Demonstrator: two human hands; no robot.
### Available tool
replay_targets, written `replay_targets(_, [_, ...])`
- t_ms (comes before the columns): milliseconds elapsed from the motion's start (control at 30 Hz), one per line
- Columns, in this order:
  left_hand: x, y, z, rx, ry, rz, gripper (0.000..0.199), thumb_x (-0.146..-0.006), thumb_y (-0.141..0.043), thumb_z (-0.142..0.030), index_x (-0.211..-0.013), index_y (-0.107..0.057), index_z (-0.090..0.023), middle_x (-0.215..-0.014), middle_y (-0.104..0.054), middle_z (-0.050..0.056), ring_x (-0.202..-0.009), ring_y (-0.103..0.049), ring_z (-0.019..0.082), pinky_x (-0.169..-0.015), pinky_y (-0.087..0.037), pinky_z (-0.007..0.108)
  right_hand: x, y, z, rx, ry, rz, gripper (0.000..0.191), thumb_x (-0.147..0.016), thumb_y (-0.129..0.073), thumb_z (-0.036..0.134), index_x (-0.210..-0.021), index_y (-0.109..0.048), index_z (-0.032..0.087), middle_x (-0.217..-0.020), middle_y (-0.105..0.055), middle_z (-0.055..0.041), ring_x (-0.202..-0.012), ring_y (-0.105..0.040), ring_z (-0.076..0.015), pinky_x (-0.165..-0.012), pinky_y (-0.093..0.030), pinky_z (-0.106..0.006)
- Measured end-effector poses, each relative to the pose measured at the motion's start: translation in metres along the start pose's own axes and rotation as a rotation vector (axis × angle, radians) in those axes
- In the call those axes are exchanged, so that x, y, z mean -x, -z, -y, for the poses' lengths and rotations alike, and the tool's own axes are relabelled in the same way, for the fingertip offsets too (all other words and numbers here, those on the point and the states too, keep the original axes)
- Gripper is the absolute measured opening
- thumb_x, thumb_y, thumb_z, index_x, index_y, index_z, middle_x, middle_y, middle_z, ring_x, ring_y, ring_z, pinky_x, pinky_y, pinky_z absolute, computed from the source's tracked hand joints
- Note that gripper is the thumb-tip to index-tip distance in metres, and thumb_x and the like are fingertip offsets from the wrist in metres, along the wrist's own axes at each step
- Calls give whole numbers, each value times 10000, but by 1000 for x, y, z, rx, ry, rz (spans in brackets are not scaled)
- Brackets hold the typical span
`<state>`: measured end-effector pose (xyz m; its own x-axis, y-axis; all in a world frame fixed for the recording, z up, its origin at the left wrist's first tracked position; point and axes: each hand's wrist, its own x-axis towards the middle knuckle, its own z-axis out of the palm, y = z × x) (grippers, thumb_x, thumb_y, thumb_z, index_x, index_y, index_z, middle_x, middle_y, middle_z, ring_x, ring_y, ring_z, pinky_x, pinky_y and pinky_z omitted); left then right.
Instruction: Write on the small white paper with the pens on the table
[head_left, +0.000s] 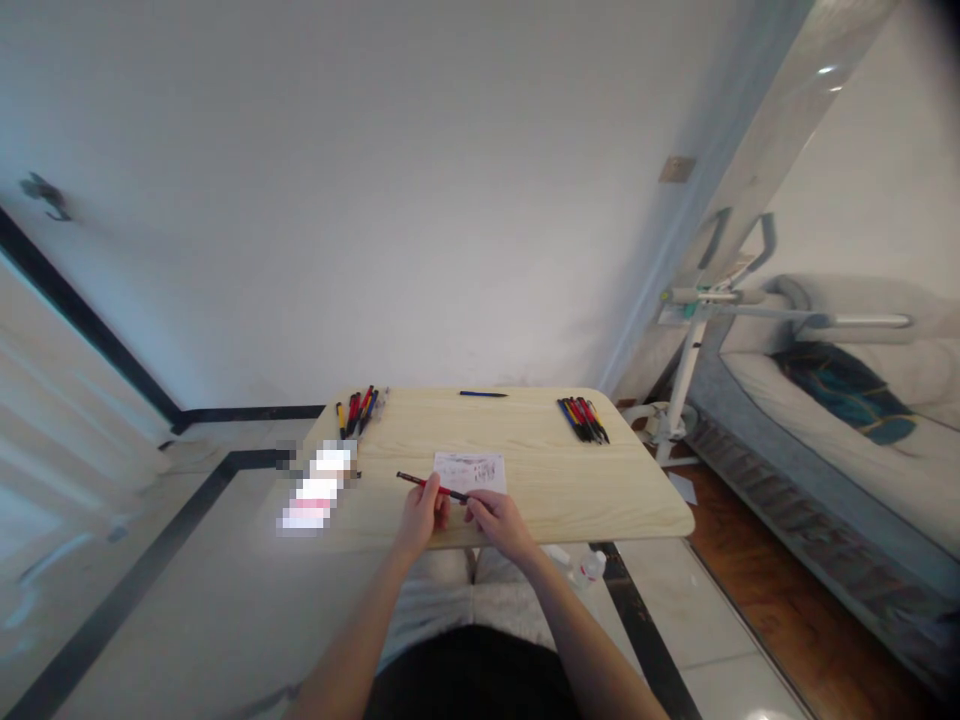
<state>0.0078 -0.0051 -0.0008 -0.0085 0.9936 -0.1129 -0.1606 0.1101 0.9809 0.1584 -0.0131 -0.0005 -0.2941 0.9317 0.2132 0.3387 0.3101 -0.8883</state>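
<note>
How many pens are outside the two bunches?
2: the held pen between left hand and right hand; the dark pen by the far table edge. The pixelated patch may hide more.

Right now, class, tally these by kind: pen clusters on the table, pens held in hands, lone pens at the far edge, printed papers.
Pen clusters: 2 (left cluster, right cluster)
Held pen: 1
Lone pen: 1
Printed paper: 1
Total: 5
</note>
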Motion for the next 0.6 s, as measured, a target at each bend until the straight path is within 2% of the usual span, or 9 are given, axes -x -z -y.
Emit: replay_targets(600, [-2,0,4,-18,0,-11,507,-721,-400,-616,-474,-319,-180,-403,-449,-20,-315,-402,88,-334,-285,210,1,0,5,-15,-4,-37,240,-802,-390,187,-669,-588,163,-577,-557,17,-533,-498,-99,-514,-359,-182])
